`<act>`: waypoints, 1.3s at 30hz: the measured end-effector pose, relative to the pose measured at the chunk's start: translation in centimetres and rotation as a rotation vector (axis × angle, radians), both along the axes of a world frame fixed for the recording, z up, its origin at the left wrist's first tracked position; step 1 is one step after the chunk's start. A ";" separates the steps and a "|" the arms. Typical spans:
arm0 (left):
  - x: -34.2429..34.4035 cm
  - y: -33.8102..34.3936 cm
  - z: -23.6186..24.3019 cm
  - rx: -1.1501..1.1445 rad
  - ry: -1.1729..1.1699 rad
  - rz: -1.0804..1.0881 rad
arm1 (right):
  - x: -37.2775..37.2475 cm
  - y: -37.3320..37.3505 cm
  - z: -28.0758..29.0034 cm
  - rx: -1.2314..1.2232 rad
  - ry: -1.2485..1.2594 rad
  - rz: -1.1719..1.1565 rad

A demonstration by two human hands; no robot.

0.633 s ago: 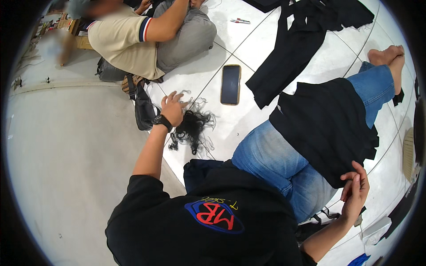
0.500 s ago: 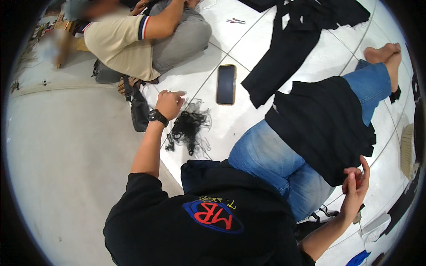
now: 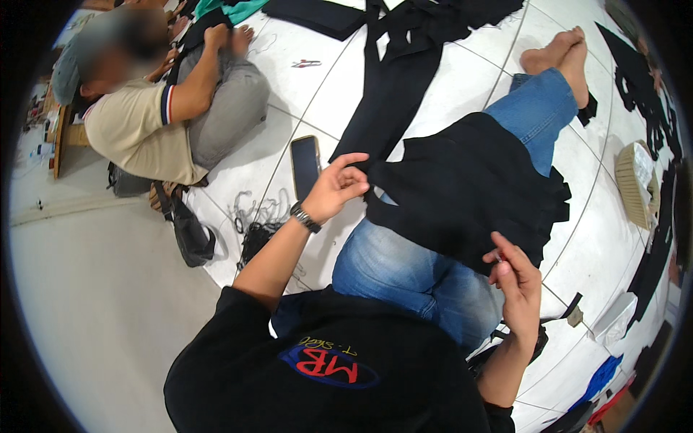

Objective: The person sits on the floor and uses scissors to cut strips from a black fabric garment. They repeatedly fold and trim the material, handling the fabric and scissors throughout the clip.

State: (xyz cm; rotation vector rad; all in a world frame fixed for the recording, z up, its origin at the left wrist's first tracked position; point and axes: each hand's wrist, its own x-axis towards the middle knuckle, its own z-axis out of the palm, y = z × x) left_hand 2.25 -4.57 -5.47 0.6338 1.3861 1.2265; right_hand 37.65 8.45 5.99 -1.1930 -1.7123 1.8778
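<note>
A piece of black cloth (image 3: 462, 195) lies across my outstretched legs in blue jeans (image 3: 382, 252). My left hand (image 3: 338, 186), with a dark watch on its wrist, is at the cloth's left corner, thumb and fingers closed on the edge. Its index finger stretches out over the cloth. At the near right edge of the cloth is my right hand (image 3: 516, 281), fingers bent around a small reddish thing, mostly hidden, whose kind I cannot make out. Beside my left forearm sits a tangled heap of black threads (image 3: 256, 242).
A phone (image 3: 305, 166) lies beyond my left hand. Red-handled thread snips (image 3: 307, 63) and more black cloth (image 3: 393, 79) are farther off. A person in a beige shirt (image 3: 137, 130) sits at the left near a black bag (image 3: 191, 234). At the right stands a woven basket (image 3: 635, 187).
My left hand has moved right from above the thread heap to the cloth, whose left corner is now drawn toward it. My right hand has come inward. The view has shifted.
</note>
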 end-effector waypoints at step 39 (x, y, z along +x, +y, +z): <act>5.5 2.1 14.2 0.192 0.589 -0.377 | -11.4 -0.9 1.4 0.121 0.034 0.130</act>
